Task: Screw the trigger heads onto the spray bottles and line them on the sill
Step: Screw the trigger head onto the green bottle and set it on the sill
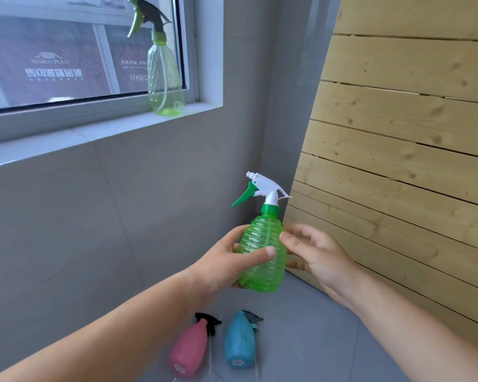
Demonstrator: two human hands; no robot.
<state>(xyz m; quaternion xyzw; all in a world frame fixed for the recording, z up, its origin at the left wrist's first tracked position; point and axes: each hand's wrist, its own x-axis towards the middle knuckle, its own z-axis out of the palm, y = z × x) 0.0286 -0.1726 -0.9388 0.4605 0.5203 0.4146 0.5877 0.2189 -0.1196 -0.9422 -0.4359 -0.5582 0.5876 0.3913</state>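
Note:
My left hand (226, 264) grips a ribbed green spray bottle (261, 260) around its body and holds it upright in the air. A white trigger head with a green lever and green collar (262, 190) sits on its neck. The fingers of my right hand (312, 253) are apart, with fingertips touching the bottle's right side. A clear yellow-green spray bottle (164, 78) with a grey and green trigger head stands at the right end of the window sill (100, 128). A pink bottle (189, 348) and a blue bottle (239, 340) lie on the floor below, each with a dark head on it.
The grey tiled wall (122, 216) runs below the sill. A slatted wooden panel (398, 161) leans against the corner on the right, close behind my right hand. The grey floor (301, 326) holds the lying bottles. Left of the standing bottle, the sill stretches on.

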